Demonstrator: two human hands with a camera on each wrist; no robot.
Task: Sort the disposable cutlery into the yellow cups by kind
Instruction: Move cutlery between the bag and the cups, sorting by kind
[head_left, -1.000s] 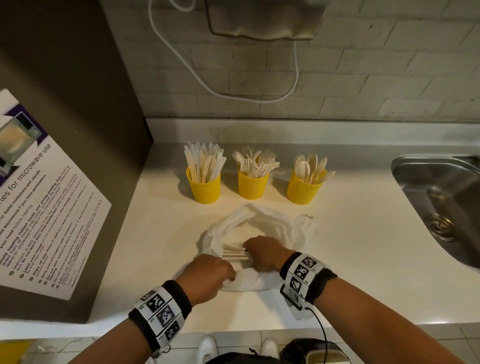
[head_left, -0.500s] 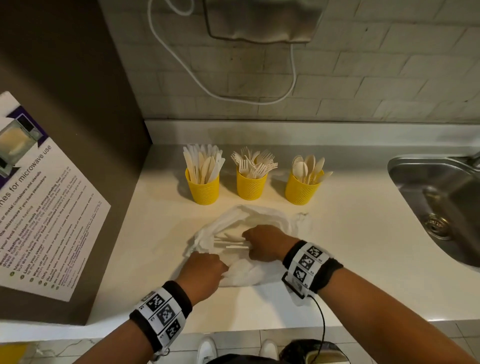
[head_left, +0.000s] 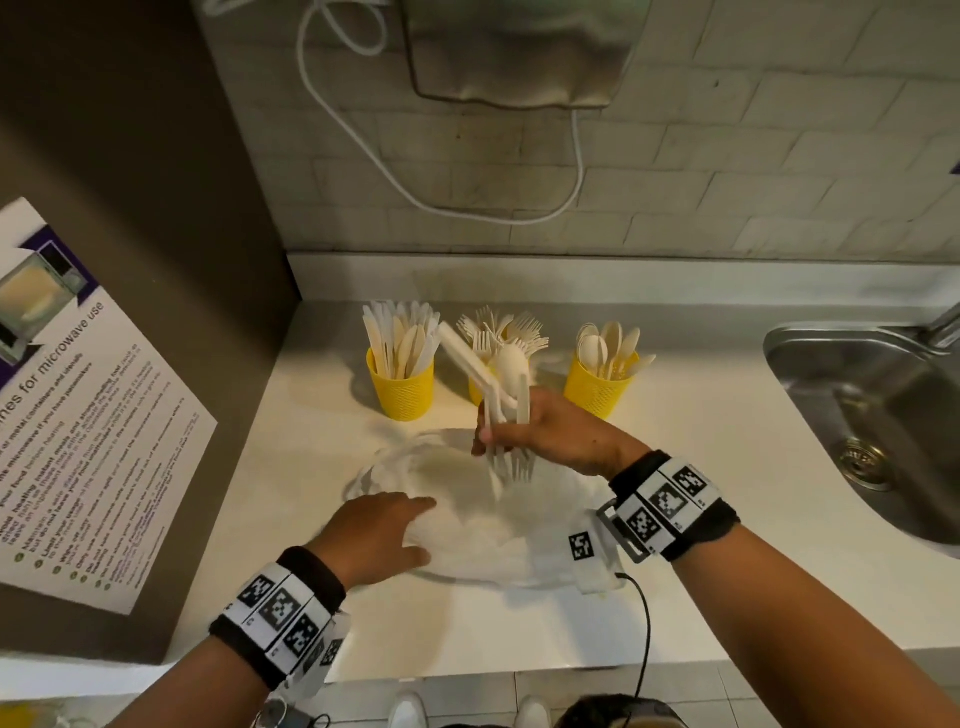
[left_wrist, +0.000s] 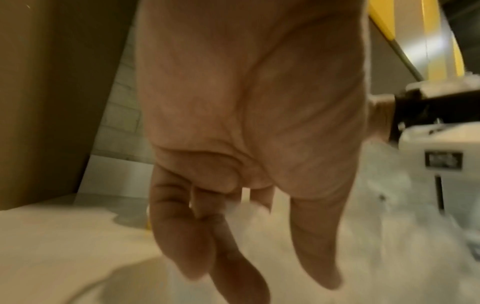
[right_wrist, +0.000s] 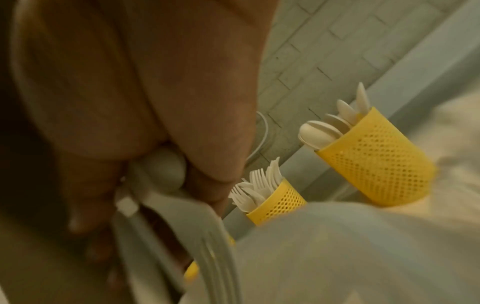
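Note:
Three yellow mesh cups stand in a row at the back of the counter: a knife cup (head_left: 401, 383) on the left, a fork cup (head_left: 478, 391) in the middle, half hidden by my hand, and a spoon cup (head_left: 596, 383) on the right. My right hand (head_left: 524, 427) (right_wrist: 155, 174) is raised above a white plastic bag (head_left: 483, 525) and grips a mixed bunch of white cutlery (head_left: 505, 395). Fork tines point down and a spoon bowl and handles point up. My left hand (head_left: 387, 530) (left_wrist: 246, 236) lies open with straight fingers on the bag's near left edge.
A steel sink (head_left: 878, 415) is set into the counter at the right. A brown cabinet side with a microwave notice (head_left: 78, 431) walls off the left. A white cable (head_left: 488, 208) hangs on the tiled wall behind the cups. A black wire (head_left: 644, 623) trails from my right wrist.
My right hand has lifted out of the bag with a bunch of cutlery, rising toward the cups. My left hand has let go of the bag's edge and now rests flat on it.

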